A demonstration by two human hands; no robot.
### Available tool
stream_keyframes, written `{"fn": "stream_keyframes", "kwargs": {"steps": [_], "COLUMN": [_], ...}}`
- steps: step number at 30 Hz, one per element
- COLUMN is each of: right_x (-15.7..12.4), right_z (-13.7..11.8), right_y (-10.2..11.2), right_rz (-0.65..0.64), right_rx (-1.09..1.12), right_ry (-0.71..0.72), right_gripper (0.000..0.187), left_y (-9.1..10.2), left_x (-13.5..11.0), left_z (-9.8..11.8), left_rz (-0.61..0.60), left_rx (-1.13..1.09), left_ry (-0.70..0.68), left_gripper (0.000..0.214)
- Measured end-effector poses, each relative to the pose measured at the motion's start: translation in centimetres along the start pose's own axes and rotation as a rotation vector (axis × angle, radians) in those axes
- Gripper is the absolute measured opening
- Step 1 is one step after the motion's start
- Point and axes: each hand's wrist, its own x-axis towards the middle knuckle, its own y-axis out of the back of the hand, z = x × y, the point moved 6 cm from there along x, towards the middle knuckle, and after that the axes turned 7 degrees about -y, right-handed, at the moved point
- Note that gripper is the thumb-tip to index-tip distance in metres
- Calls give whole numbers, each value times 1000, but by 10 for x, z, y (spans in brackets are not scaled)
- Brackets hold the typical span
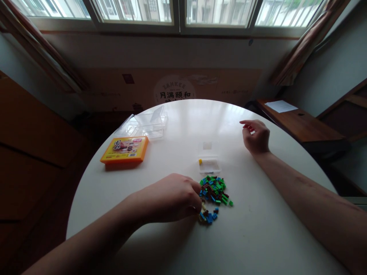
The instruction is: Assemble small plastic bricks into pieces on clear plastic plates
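A pile of small building bricks point(213, 188) in green, blue and brown lies on the white round table point(183, 149). A smaller group of mostly blue bricks point(209, 217) sits just nearer to me. My left hand point(179, 198) reaches in from the left and touches the pile's left edge, fingers bent down and pinched together; whatever lies between the fingertips is hidden. Beyond the pile stands a small clear box point(210, 166), lid open, with a yellow piece point(200, 162) at its left corner. My right hand point(256, 136) rests farther right, loosely curled with one finger stretched out, holding nothing visible.
At the left of the table lies an orange and yellow box point(125, 149). Behind it are clear plastic cases point(146, 123) with raised lids. A wooden desk point(304, 120) with paper point(281, 106) stands to the right, beyond the table's curved edge.
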Motion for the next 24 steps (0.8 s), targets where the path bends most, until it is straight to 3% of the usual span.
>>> {"fn": "stream_keyframes", "kwargs": {"steps": [24], "right_x": [2], "right_z": [3], "right_y": [-2], "right_rz": [-13], "right_rx": [20], "right_ry": [-32], "right_gripper": [28], "left_y": [-1], "left_x": [1], "left_z": [-4], "left_rz": [-9], "left_rx": [32], "left_ry": [67], "left_gripper": [12]}}
